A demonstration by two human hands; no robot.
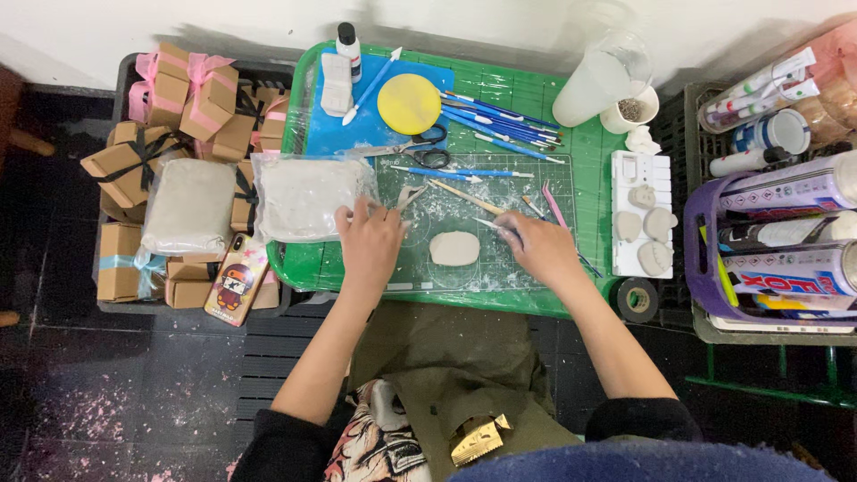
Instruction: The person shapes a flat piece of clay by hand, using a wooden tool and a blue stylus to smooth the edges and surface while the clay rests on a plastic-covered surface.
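Observation:
An oval slab of pale clay (453, 248) lies on the green cutting mat (500, 192) in the green tray (299, 268). My right hand (540, 250) rests just right of the slab, gripping a thin modelling tool (489, 224) whose tip points toward the clay. My left hand (372, 241) lies left of the slab with fingers curled, touching the edge of a clear bag of clay (303, 196); small metal tweezers (409, 196) lie just beyond its fingertips.
Blue-handled tools (500, 120), scissors (428, 147), a yellow disc (409, 103) and a white cup (630, 109) sit at the tray's back. A white board (639, 214) carries shaped clay pieces. Brown gift boxes (143, 161), a phone (236, 278) and spray cans (786, 268) flank the tray.

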